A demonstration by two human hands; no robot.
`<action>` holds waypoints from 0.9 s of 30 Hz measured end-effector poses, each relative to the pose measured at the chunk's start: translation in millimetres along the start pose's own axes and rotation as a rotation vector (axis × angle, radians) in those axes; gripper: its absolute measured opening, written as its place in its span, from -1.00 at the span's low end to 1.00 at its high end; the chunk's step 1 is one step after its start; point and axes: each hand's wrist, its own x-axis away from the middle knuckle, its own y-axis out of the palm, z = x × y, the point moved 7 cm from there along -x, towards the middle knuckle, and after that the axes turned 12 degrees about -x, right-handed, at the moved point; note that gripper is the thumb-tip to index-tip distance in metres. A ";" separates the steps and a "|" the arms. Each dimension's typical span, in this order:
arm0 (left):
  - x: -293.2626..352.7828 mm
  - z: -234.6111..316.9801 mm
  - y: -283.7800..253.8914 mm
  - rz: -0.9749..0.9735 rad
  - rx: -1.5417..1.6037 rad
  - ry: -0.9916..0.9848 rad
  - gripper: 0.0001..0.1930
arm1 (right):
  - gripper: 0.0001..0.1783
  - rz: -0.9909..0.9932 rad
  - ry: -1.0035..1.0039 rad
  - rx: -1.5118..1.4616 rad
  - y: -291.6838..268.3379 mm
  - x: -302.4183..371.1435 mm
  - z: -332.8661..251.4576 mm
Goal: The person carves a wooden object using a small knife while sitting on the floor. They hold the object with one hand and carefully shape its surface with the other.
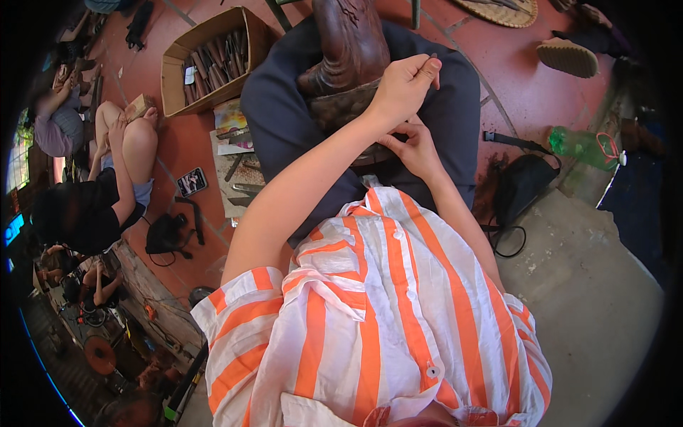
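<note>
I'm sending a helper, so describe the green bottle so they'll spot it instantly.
From the dark trousers, look right across the red tiled floor to a black bag. Just beyond its upper right is the plastic bottle; unlike the bag, it's translucent green and white-capped.

My carving [350, 39], cut off by the top edge
My left hand [405, 87] hides most of the dark thing [434, 55] it grips; whether my right hand [418, 149] holds anything, I cannot tell.

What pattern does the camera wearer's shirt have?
The shirt has orange and white stripes, clearest in the head view.
</note>
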 end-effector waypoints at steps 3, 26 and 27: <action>-4.2 -6.5 -1.5 0.010 0.032 -0.016 -0.57 | -0.77 0.081 0.023 -0.013 2.2 -0.6 -1.4; -2.7 -2.8 1.2 -0.056 0.039 -0.006 -0.60 | -0.82 0.053 0.045 -0.043 1.7 -2.2 1.3; -3.5 -3.7 0.3 -0.061 0.028 -0.033 -0.61 | -0.81 0.066 0.089 -0.022 1.3 -2.0 5.0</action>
